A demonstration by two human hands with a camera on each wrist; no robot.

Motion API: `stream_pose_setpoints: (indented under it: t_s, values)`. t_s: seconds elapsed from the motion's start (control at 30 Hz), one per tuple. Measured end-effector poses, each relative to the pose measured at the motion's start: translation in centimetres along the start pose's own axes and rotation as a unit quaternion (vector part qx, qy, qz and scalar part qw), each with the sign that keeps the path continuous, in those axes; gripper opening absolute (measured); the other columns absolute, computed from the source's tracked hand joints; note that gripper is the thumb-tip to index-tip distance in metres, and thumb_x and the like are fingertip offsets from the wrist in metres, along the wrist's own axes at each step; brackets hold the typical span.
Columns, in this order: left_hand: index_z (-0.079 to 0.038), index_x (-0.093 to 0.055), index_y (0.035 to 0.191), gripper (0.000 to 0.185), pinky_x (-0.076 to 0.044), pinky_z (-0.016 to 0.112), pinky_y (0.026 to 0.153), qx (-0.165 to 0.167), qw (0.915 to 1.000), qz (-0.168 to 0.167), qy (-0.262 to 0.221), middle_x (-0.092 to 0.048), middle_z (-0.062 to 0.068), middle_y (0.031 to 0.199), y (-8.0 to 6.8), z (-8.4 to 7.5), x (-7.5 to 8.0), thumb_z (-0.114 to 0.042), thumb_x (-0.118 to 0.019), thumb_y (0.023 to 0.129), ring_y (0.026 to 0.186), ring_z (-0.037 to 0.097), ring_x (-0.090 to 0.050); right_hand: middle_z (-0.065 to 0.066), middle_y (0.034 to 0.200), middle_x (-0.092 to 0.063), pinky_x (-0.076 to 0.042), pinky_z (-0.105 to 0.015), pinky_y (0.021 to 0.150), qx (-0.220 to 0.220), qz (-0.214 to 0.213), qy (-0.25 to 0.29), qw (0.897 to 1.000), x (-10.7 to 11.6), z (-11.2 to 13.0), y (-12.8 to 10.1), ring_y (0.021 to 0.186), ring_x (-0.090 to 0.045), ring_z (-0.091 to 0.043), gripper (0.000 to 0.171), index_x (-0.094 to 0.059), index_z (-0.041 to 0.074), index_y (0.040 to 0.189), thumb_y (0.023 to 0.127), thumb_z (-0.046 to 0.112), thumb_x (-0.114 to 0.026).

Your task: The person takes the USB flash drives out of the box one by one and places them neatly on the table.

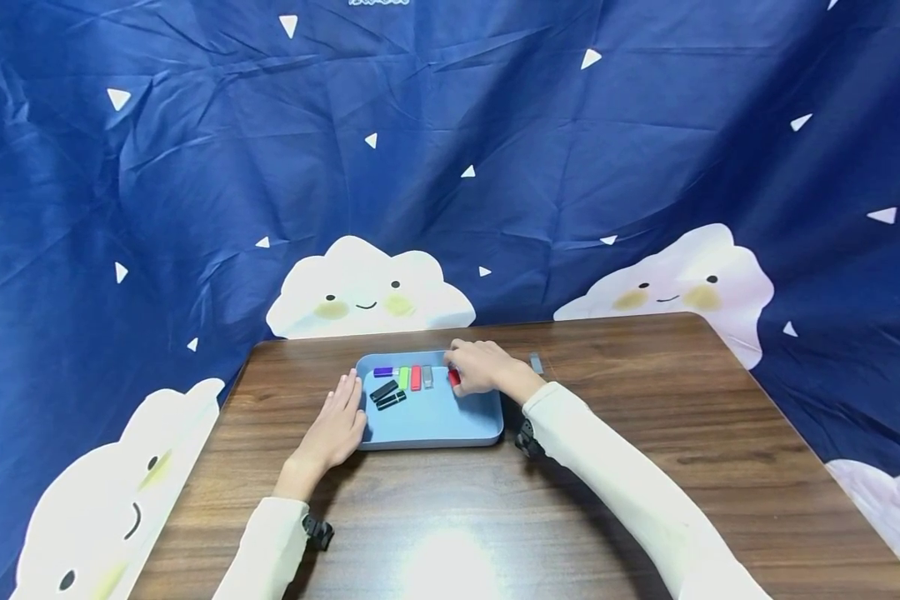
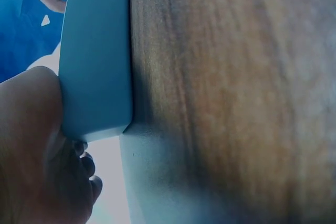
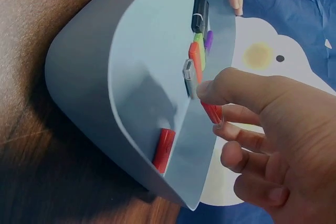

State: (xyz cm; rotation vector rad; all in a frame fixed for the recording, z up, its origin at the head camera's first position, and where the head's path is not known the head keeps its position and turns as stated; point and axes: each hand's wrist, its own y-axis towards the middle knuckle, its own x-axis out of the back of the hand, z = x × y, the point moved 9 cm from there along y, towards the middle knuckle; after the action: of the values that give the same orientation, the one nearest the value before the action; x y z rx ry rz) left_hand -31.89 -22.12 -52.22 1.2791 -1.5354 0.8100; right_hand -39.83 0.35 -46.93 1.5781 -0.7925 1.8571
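A shallow blue tray (image 1: 435,429) lies on the table. My left hand (image 1: 337,425) rests along its left side with fingers stretched out; the thumb (image 2: 31,98) lies against the tray wall. Over the tray's right part, my right hand (image 1: 480,367) pinches a small red USB stick (image 3: 211,113) between thumb and fingers. Another red stick (image 3: 164,150) lies below it, near the tray's end. To the left are a grey stick (image 1: 427,377), a red one (image 1: 416,377), a green one (image 1: 403,377) and a purple one (image 1: 384,372). Two black sticks (image 1: 391,401) lie in front of them.
A small translucent grey piece (image 1: 536,363) lies on the wooden table (image 1: 645,400), right of the tray near the right forearm. Behind the table hangs a blue cloth (image 1: 495,217) with white clouds and triangles.
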Motion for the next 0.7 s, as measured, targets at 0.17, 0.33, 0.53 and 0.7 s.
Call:
stream_pose_setpoints:
  t_s: [0.17,0.33,0.53,0.7]
  values:
    - [0.011,-0.024,0.164,0.064,-0.02,0.061,0.134,-0.007,0.9999,-0.001,0.011,-0.016,0.025,0.176,0.1,0.0,0.0,-0.017,-0.04,0.11,0.164,0.044,-0.017,-0.004,0.114,-0.062,-0.048,-0.036,0.063,0.003,-0.019,-0.011,1.0,0.6,-0.1,-0.6,0.074,-0.055,-0.02,0.044,-0.073,0.016,0.126,0.087,0.033,-0.081]
    - [0.012,-0.024,0.163,0.063,-0.02,0.061,0.133,-0.013,0.9997,0.002,0.019,-0.017,0.026,0.176,0.1,0.0,0.0,-0.017,-0.04,0.11,0.164,0.045,-0.017,-0.003,0.114,-0.063,-0.049,-0.037,0.062,0.002,-0.03,-0.008,1.0,1.1,-0.4,-1.2,0.073,-0.057,-0.021,0.042,-0.074,0.017,0.124,0.085,0.033,-0.08]
    - [0.012,-0.022,0.164,0.064,-0.02,0.062,0.133,-0.014,0.9997,0.008,0.018,-0.014,0.025,0.177,0.0,0.0,0.1,-0.017,-0.041,0.11,0.164,0.045,-0.017,-0.004,0.12,-0.065,-0.052,-0.04,0.064,0.006,-0.04,0.001,0.999,1.6,-1.0,-1.9,0.073,-0.059,-0.022,0.047,-0.074,0.015,0.129,0.086,0.032,-0.081]
    - [0.013,-0.023,0.163,0.063,-0.02,0.062,0.133,-0.017,0.9996,0.003,0.021,-0.015,0.025,0.176,-0.1,-0.3,0.1,-0.017,-0.041,0.11,0.164,0.045,-0.016,-0.003,0.124,-0.066,-0.055,-0.041,0.068,0.003,-0.048,0.004,0.999,2.1,-1.4,-2.6,0.076,-0.061,-0.023,0.044,-0.074,0.017,0.127,0.086,0.032,-0.079]
